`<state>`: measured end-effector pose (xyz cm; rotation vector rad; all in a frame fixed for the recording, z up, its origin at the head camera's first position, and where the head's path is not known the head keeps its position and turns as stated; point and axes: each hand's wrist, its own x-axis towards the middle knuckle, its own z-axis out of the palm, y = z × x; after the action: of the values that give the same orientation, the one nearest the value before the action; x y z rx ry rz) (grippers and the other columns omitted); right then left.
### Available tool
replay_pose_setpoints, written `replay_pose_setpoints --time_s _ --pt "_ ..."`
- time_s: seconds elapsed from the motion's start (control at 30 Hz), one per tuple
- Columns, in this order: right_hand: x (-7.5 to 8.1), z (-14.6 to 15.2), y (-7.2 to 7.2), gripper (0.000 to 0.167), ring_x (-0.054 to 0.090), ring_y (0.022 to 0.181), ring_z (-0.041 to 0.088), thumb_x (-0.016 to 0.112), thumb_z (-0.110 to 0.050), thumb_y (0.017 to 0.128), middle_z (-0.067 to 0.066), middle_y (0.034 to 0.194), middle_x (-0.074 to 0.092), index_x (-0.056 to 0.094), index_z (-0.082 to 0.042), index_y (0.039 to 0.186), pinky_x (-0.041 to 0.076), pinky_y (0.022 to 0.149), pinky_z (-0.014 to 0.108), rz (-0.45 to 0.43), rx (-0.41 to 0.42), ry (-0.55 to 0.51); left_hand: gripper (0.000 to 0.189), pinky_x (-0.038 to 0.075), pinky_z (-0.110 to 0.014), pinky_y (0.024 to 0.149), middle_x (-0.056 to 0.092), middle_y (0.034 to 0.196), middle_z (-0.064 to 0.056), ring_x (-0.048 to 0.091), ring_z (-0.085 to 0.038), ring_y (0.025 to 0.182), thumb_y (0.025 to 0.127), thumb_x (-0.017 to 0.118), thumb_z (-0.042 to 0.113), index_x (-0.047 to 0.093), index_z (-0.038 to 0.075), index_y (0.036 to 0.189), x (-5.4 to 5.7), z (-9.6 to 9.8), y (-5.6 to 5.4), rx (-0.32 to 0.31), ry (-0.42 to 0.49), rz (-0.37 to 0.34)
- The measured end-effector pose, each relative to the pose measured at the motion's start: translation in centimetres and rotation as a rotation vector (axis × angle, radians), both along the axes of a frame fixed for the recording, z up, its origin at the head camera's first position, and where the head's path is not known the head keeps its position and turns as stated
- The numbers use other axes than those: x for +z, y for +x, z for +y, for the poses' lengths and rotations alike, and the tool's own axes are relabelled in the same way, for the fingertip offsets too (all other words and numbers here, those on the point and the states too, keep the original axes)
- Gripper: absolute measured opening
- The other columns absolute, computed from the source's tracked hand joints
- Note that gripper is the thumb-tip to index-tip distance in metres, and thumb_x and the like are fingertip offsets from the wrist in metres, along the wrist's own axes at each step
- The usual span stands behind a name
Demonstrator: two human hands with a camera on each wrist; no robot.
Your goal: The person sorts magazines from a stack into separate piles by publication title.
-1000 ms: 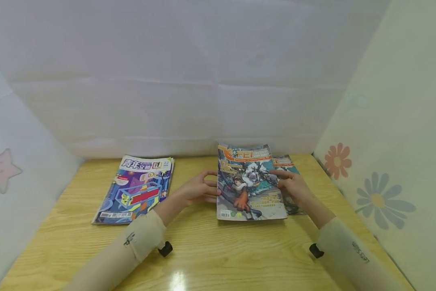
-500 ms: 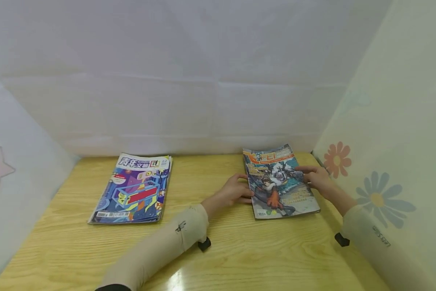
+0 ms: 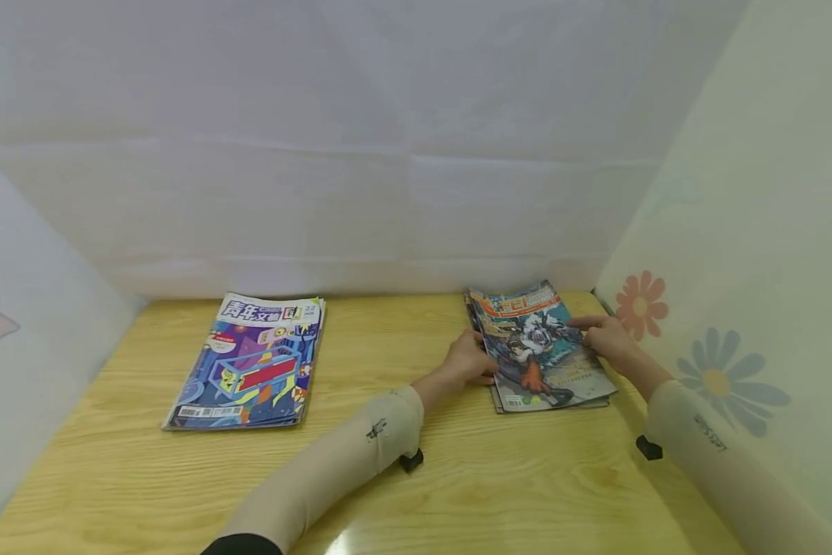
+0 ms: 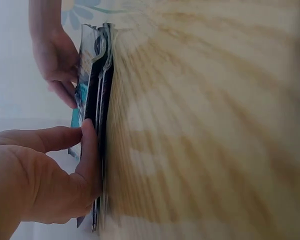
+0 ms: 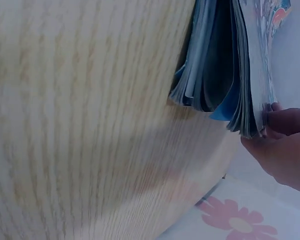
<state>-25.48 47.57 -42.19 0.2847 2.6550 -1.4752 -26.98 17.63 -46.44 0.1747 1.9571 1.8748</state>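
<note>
A magazine (image 3: 544, 351) with a snowy comic-style cover lies slightly turned over another magazine (image 3: 473, 307), whose edges peek out at the left and bottom. My left hand (image 3: 469, 359) pinches the upper magazine's left edge; in the left wrist view, its thumb and forefinger meet at that edge. At the right edge, my right hand (image 3: 608, 339) pinches the same magazine with its forefinger laid over the cover. The right wrist view shows the upper magazine's pages (image 5: 242, 75) fanned and parted by a gap from the pages below.
A stack of magazines (image 3: 252, 366) with a purple and blue top cover lies on the left of the wooden table (image 3: 381, 486). A white sheet wall (image 3: 360, 193) rises along the back. On the right stands a side wall (image 3: 769, 254) with flower decals.
Both hands have carried the upper magazine to the right, over the one lying there. In the last half second it has shifted slightly, leaving the lower one's left edge showing.
</note>
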Motion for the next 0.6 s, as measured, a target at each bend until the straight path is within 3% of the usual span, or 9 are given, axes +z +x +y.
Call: replay_pose_setpoints --time_s 0.13,0.3,0.33,0.4,0.5,0.57,0.6 --pt "-0.4 -0.2 -0.1 0.056 0.05 0.102 0.036 0.04 0.01 0.09 0.033 0.152 0.036 0.05 0.007 0.145 0.042 0.063 0.035 0.013 0.0 0.079 0.071 0.06 -0.035 0.06 0.059 0.091 -0.012 0.067 -0.023 0.066 0.083 0.07 -0.014 0.038 -0.004 0.145 0.1 0.1 0.3 0.009 -0.063 0.041" --pt "-0.7 -1.4 -0.2 0.046 0.049 0.124 0.047 0.046 0.002 0.093 0.035 0.139 0.05 0.055 0.013 0.137 0.049 0.086 0.048 0.096 0.036 0.27 0.079 0.06 -0.038 0.06 0.062 0.094 -0.013 0.07 -0.029 0.07 0.085 0.073 -0.008 0.033 -0.001 0.152 0.0 -0.9 -0.1 0.012 -0.129 0.11" --pt "-0.6 -1.7 -0.2 0.045 0.049 0.124 0.048 0.047 0.0 0.093 0.035 0.137 0.052 0.056 0.014 0.135 0.049 0.087 0.05 0.125 0.052 0.32 0.079 0.06 -0.037 0.06 0.062 0.095 -0.012 0.07 -0.03 0.072 0.086 0.073 -0.006 0.032 -0.001 0.153 0.1 -1.2 -0.3 0.003 -0.148 0.136" --pt "-0.2 -2.5 -0.1 0.043 0.053 0.119 0.05 0.047 -0.003 0.095 0.034 0.134 0.055 0.058 0.012 0.134 0.051 0.075 0.05 0.183 0.067 0.399 0.076 0.059 -0.035 0.06 0.063 0.098 -0.01 0.07 -0.029 0.074 0.09 0.074 0.001 0.033 0.001 0.154 0.3 -2.2 -0.5 -0.016 -0.203 0.208" --pt "0.7 -3.9 0.3 0.042 0.059 0.092 0.053 0.048 -0.009 0.1 0.034 0.129 0.058 0.057 0.009 0.137 0.046 0.058 0.045 0.263 0.073 0.481 0.067 0.056 -0.033 0.065 0.063 0.107 -0.009 0.067 -0.023 0.08 0.096 0.07 0.014 0.037 0.003 0.153 1.7 -4.4 -0.3 -0.056 -0.299 0.353" --pt "1.7 -5.2 0.8 0.043 0.057 0.095 0.054 0.047 -0.015 0.104 0.033 0.132 0.056 0.054 0.007 0.141 0.048 0.062 0.049 0.32 0.074 0.501 0.063 0.054 -0.034 0.066 0.062 0.115 -0.011 0.065 -0.022 0.083 0.099 0.067 0.021 0.039 0.006 0.154 3.0 -6.3 0.3 -0.076 -0.357 0.454" --pt "2.3 -5.8 1.1 0.045 0.056 0.1 0.054 0.048 -0.02 0.106 0.033 0.136 0.053 0.052 0.006 0.143 0.051 0.072 0.053 0.348 0.077 0.508 0.063 0.054 -0.035 0.066 0.061 0.118 -0.012 0.064 -0.021 0.086 0.1 0.065 0.024 0.038 0.007 0.154 3.8 -7.4 0.7 -0.081 -0.391 0.504"
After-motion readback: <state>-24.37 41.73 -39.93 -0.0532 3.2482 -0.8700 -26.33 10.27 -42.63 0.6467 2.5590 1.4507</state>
